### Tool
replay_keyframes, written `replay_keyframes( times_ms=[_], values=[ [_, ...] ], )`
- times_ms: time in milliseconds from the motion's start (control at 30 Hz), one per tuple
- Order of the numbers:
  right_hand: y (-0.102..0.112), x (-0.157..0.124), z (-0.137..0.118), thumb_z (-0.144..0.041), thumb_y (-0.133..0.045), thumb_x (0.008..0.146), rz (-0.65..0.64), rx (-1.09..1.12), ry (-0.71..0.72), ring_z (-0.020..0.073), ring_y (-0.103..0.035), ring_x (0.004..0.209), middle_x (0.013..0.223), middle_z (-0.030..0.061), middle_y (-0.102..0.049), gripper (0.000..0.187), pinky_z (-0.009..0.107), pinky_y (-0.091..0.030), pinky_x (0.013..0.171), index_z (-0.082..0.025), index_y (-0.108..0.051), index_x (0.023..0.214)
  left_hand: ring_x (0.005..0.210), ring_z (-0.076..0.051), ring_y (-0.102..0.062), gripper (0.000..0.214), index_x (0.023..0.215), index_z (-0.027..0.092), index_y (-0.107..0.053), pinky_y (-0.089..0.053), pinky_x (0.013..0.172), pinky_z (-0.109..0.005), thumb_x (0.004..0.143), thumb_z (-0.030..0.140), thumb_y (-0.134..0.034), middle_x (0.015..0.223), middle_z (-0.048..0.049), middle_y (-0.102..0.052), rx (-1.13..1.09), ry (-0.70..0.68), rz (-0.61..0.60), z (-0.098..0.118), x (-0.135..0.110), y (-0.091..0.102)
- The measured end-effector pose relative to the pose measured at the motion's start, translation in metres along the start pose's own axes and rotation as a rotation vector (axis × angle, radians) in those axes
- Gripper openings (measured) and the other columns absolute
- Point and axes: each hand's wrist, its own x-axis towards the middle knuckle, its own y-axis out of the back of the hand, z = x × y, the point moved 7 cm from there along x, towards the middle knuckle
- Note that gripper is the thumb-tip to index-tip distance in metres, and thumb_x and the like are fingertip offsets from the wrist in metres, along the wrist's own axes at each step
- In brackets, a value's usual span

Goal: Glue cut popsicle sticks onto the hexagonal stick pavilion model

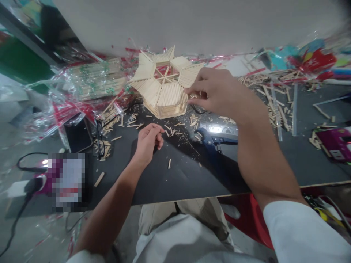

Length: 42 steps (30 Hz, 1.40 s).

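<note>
A six-sided roof model built of wooden sticks (161, 82) stands on the dark board (192, 171) near the wall. My right hand (216, 93) is at its right edge, with fingers pinched on the sticks of the near-right roof panel. My left hand (149, 140) hovers low over the board in front of the model, fingers curled together; whether anything is inside them is hidden. Short stick offcuts (169, 163) lie scattered around it.
A blue glue gun (216, 136) lies right of my left hand. Stick bundles in clear wrapping (98, 80) sit at the left, loose sticks (276, 98) at the right, a purple box (333, 144) at the far right. A black box (78, 135) and cables lie left.
</note>
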Motion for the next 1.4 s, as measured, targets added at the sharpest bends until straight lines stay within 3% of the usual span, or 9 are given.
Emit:
replay_keyframes(
  times_ms=[200,467,633,733,867,933,1100,1267,1400],
  values=[
    [0.000,-0.001,-0.005,-0.041,-0.062,0.098,0.006,-0.063,0.012,0.0368,-0.058,0.112,0.119,0.0147,-0.065,0.025,0.050,-0.046,0.097,-0.026,-0.078,0.111,0.037,-0.008,-0.045,0.017,0.068,0.019,-0.061,-0.032,0.035,-0.020,0.072,0.034,-0.068,0.048,0.0071,-0.047,0.034,0.003,-0.002,-0.001,-0.001,-0.001],
    [0.010,-0.004,-0.003,-0.038,-0.073,0.092,-0.006,-0.019,-0.004,0.0313,-0.063,0.104,0.114,0.0111,-0.070,0.048,0.045,-0.051,0.091,-0.028,-0.066,0.138,0.037,-0.007,-0.045,0.016,0.070,0.019,-0.062,-0.032,0.035,-0.019,0.073,0.033,-0.069,0.049,0.0069,-0.047,0.043,-0.006,-0.004,0.000,0.000,0.000],
    [0.011,-0.004,-0.002,-0.041,-0.076,0.090,0.016,-0.027,-0.017,0.0297,-0.066,0.099,0.116,0.0123,-0.072,0.046,0.044,-0.052,0.090,-0.024,-0.068,0.131,0.038,-0.007,-0.046,0.015,0.070,0.018,-0.063,-0.032,0.035,-0.019,0.073,0.032,-0.069,0.050,0.0068,-0.048,0.039,0.002,-0.005,0.000,0.000,-0.001],
    [0.011,-0.001,-0.003,-0.044,-0.076,0.089,0.104,0.037,-0.046,0.0276,-0.068,0.093,0.113,0.0108,-0.074,0.049,0.043,-0.053,0.088,-0.021,-0.068,0.131,0.038,-0.007,-0.045,0.016,0.070,0.018,-0.063,-0.032,0.036,-0.019,0.073,0.032,-0.069,0.049,0.0071,-0.048,0.035,0.000,-0.001,0.000,0.000,0.000],
    [0.009,0.004,0.007,-0.035,-0.068,0.092,0.325,0.139,-0.223,0.0262,-0.070,0.087,0.095,0.0090,-0.077,0.016,0.043,-0.056,0.087,-0.021,-0.075,0.096,0.038,-0.007,-0.045,0.016,0.071,0.018,-0.063,-0.032,0.035,-0.019,0.073,0.032,-0.070,0.049,0.0072,-0.048,0.035,0.000,-0.004,-0.001,0.000,0.000],
    [0.003,0.008,0.012,-0.030,-0.068,0.089,0.365,0.175,-0.281,0.0271,-0.070,0.087,0.090,0.0085,-0.077,0.010,0.043,-0.057,0.086,-0.022,-0.072,0.084,0.038,-0.007,-0.046,0.016,0.071,0.018,-0.063,-0.032,0.035,-0.019,0.073,0.032,-0.070,0.050,0.0072,-0.048,0.029,0.001,-0.006,-0.002,0.000,0.000],
    [-0.008,0.015,0.012,-0.030,-0.066,0.091,0.335,0.171,-0.271,0.0287,-0.071,0.090,0.093,0.0119,-0.075,0.010,0.044,-0.058,0.084,-0.021,-0.071,0.090,0.038,-0.007,-0.045,0.016,0.071,0.018,-0.063,-0.032,0.035,-0.019,0.073,0.033,-0.070,0.050,0.0075,-0.048,0.028,0.003,-0.014,-0.002,0.000,-0.001],
    [-0.008,0.015,0.020,-0.023,-0.073,0.084,0.456,0.223,-0.279,0.0245,-0.070,0.081,0.081,0.0069,-0.072,0.008,0.040,-0.058,0.080,-0.022,-0.068,0.078,0.038,-0.007,-0.045,0.015,0.072,0.018,-0.063,-0.033,0.036,-0.019,0.074,0.032,-0.068,0.049,0.0078,-0.048,0.045,0.003,-0.015,-0.001,0.000,-0.001],
    [-0.009,0.016,0.020,-0.028,-0.074,0.085,0.466,0.234,-0.240,0.0251,-0.069,0.083,0.082,0.0068,-0.073,0.010,0.040,-0.059,0.080,-0.023,-0.068,0.078,0.038,-0.006,-0.045,0.014,0.072,0.018,-0.063,-0.033,0.036,-0.018,0.076,0.031,-0.067,0.050,0.0076,-0.048,0.057,-0.004,-0.013,-0.001,0.000,-0.001]
  ],
)
